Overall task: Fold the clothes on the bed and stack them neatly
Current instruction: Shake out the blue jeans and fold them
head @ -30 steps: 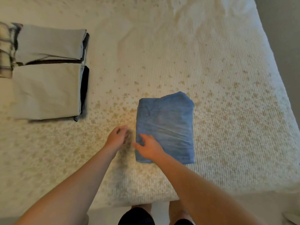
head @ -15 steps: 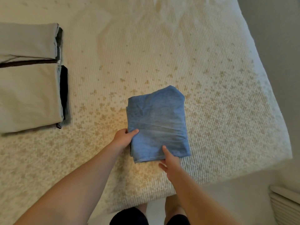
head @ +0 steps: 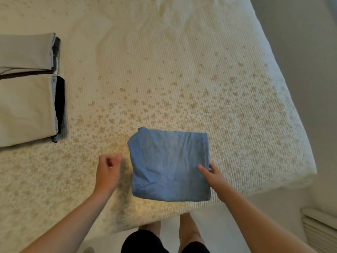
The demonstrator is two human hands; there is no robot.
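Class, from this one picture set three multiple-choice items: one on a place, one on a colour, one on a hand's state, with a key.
1. Where is the stack?
A. far left of the bed
B. on the floor
C. under the blue cloth

2. What colour is the cloth by the hands?
A. red
B. blue
C. black

3. What is the right hand doing?
A. hanging idle
B. gripping the cloth's edge
C. touching the stack

Key: A, it lies at the bed's left edge; B, plainly blue; B, thumb above, fingers beneath.

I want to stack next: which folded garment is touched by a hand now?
The blue one near the bed's edge; the right hand grips its side. The beige ones lie untouched far left.
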